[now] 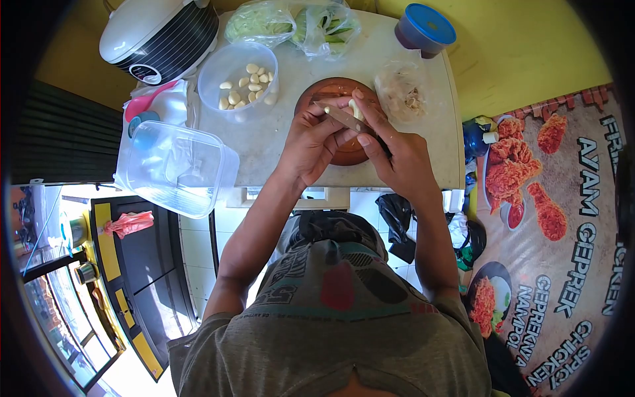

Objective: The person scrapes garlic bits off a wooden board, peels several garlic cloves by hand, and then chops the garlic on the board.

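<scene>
Above a round brown clay dish [317, 91], both hands meet around a small knife [345, 120]. The knife's handle runs into my right hand [403, 155], whose fingers are closed on it. A pale garlic clove [356, 110] shows at the fingertips by the blade. My left hand [315, 140] is closed, its fingers curled up to the clove; its exact grip is partly hidden. Left of the dish, a clear round tub [210, 83] holds several peeled garlic cloves [253, 87]. To the right lies a clear plastic bag [395, 79] with papery garlic skins.
A rice cooker [169, 40] stands at the back left, near a pink spoon [147, 102]. An open clear container [221, 169] reaches the table's front left edge. Bags of cut greens [261, 25] and a blue-lidded tub [430, 25] line the back.
</scene>
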`<state>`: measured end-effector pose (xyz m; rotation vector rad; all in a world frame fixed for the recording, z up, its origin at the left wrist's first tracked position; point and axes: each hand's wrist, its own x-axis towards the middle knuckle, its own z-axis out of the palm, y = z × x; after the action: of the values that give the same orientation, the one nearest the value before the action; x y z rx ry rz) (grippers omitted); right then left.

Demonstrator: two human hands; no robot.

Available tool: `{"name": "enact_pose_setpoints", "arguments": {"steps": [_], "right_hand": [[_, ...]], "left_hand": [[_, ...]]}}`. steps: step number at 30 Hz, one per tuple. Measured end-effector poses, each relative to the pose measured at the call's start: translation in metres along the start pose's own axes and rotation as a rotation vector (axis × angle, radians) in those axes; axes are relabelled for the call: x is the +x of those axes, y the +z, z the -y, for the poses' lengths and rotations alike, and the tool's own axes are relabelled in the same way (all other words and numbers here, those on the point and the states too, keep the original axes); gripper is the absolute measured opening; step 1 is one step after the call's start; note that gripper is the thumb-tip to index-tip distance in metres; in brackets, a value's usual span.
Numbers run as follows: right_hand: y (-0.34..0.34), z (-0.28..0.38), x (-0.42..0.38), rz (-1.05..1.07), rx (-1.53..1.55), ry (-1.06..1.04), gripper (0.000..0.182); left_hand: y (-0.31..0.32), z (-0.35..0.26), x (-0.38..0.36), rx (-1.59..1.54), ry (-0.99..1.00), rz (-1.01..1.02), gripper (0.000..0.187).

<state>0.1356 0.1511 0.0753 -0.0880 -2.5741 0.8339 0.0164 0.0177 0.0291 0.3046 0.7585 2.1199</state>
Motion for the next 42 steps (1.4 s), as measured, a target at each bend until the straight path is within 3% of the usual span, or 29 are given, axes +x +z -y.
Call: {"name": "enact_pose_setpoints", "arguments": {"steps": [8,10,13,17,25,32,38,40,42], "right_hand": [[-0.001,0.004,0.002,0.028,-0.048,0.059,0.043],[-0.003,0.007,0.002,0.099,0.128,0.238,0.041],[0.012,-0.003,-0.001,-0.048,0.387,0.164,0.046],[0.011,-0.002,-0.001,-0.058,0.41,0.103,0.048],[0.002,-0.002,0.0,-0.013,-0.021,0.035,0.048],[0.003,0.001,0.001,-0.016,-0.078,0.081,0.044],[0.015,-0.004,0.0,-0.075,0.2,0.176,0.04],[0.023,-0.011,0.003,-0.194,0.43,0.055,0.043],[0.014,-0.006,-0.001,-0.105,0.433,0.135,0.044]], "left_hand": [[0.005,-0.002,-0.001,-0.06,-0.001,0.037,0.021],[0.004,-0.001,-0.001,-0.044,-0.028,0.01,0.017],[0.006,-0.004,-0.002,-0.05,-0.057,0.001,0.017],[0.005,-0.004,0.0,-0.079,-0.045,0.018,0.022],[0.01,-0.005,0.0,0.073,0.065,-0.027,0.022],[0.008,0.0,0.0,0.129,0.115,-0.104,0.018],[0.013,-0.002,-0.001,0.197,0.137,-0.082,0.017],[0.017,-0.005,0.0,0.141,0.105,-0.085,0.018],[0.015,-0.004,0.001,0.116,0.105,-0.076,0.017]]}}
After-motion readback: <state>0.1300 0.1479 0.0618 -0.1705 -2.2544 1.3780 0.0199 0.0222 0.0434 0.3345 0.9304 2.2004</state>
